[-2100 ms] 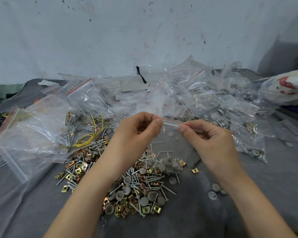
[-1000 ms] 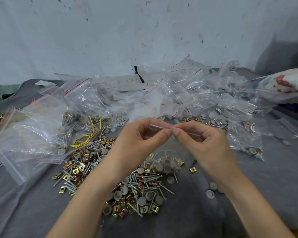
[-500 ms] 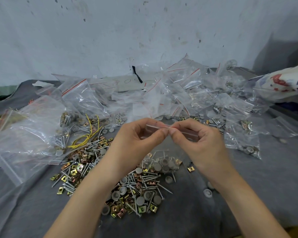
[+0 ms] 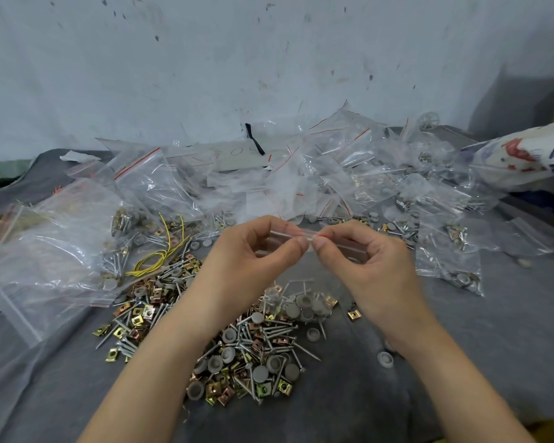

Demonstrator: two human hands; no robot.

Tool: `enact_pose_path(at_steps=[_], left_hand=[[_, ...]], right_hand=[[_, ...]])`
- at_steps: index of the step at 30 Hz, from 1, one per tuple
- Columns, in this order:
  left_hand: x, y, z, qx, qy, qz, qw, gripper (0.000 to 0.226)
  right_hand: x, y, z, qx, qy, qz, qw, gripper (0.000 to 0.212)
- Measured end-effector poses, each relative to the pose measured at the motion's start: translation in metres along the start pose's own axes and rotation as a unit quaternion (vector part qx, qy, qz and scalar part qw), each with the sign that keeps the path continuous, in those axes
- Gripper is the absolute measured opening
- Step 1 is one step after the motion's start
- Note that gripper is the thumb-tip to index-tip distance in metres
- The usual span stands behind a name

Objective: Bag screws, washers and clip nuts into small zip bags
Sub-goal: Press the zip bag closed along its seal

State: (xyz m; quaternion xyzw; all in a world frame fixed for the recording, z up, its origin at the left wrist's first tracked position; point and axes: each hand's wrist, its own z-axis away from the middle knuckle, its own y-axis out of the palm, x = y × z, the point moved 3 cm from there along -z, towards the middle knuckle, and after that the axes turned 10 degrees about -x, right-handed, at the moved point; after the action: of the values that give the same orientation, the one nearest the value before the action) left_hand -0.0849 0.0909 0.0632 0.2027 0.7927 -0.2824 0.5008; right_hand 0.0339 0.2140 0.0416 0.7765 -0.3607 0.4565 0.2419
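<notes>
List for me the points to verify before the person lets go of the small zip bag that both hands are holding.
1. Grip: left hand and right hand both pinch the top strip of the small zip bag: ok.
2. Screws and grey washers are inside the bag: ok, they show through the plastic.
3. Clip nut is inside the bag: cannot tell.
4. Zip is pressed shut along its full length: cannot tell, the fingers cover part of it.
5. Heap of filled bags lies behind the hands to receive this one: ok.
</notes>
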Motion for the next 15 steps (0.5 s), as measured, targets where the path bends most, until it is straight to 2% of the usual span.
enact_pose_path(at_steps=[15], left_hand=[[0.0015, -0.0076, -0.0021, -0.014, -0.016, -0.006, 1.000, 0.008]], right_hand=[[-0.0019, -0.0003, -0.0030, -0.003, -0.004, 0.026, 1.000, 0.008]])
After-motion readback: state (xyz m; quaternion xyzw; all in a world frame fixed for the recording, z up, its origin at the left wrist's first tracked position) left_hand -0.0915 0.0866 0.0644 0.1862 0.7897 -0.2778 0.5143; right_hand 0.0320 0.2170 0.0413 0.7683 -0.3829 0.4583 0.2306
